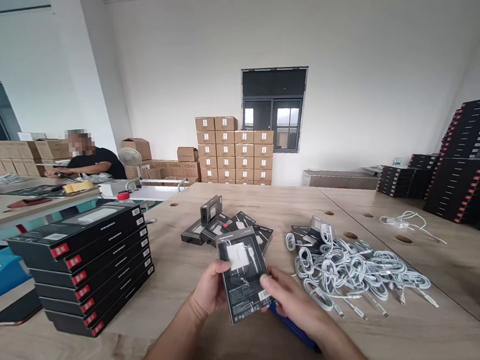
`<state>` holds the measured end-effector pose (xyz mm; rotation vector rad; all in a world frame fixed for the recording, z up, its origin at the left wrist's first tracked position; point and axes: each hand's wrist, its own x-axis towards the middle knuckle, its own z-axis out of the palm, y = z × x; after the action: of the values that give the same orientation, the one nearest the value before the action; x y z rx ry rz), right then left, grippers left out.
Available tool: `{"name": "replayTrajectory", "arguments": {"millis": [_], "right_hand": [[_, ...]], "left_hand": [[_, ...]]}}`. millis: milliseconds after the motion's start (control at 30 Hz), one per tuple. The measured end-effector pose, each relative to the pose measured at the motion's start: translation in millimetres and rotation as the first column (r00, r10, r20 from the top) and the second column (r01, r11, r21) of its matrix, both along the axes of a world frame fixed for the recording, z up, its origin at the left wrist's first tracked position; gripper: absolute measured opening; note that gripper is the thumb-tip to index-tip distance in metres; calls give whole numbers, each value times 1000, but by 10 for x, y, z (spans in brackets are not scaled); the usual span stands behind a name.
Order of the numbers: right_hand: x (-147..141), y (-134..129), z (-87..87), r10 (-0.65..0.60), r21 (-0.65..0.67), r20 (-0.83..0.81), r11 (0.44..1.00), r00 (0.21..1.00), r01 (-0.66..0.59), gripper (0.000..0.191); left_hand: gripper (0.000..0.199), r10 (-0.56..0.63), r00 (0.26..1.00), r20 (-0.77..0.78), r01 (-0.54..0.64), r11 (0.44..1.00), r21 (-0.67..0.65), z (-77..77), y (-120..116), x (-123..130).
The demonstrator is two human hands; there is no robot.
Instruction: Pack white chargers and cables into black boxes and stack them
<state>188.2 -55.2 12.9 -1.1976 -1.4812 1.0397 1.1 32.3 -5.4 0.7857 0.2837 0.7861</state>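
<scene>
- Your left hand [210, 287] is partly closed around the left edge of the dark box [243, 273], thumb on its front face and fingers tucked behind.
- Your right hand [287, 297] is partly closed on the box's lower right side, thumb pressing the front near a white label; its other fingers are mostly hidden.
- The dark box is between your hands, above the near middle of the wooden table [185, 343], tilted, with a picture of a white plug and cable facing you.
- Under your right hand lies a long blue item [293, 327]; it's mostly covered, so it may be a tool handle, but you can't be sure from here.
- Just beyond the box you hold is a loose group of small dark boxes [214, 228], most lying flat and one standing on edge.
- To your right spreads a heap of coiled white cables [353, 271], with more dark packaging at its far left edge.
- Farther right, apart from the heap, lies a white charger with a cable [399, 222].
- On your left stands a stack of large black boxes [94, 272] with red marks at the corners, a phone [16, 309] beside it.
- At the far right rise tall stacks of black boxes [456, 187].
- Beyond the table, brown cartons [234, 147] stand by the wall, and a person [99, 163] sits at the far left near a fan [130, 157].
</scene>
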Motion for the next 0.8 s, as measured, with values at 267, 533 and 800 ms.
{"name": "replayTrajectory", "arguments": {"millis": [267,533,800], "right_hand": [[-11,176,-213,-445,264,3,864,896,428,44],[-25,170,-232,-603,387,103,757,791,527,43],[-32,173,-172,-614,377,-1,731,789,569,45]], "left_hand": [[43,732,635,-245,-403,585,703,57,-3,184],[36,771,520,-367,-52,457,888,7,-115,316],[28,804,480,-350,-114,452,884,-73,0,289]]}}
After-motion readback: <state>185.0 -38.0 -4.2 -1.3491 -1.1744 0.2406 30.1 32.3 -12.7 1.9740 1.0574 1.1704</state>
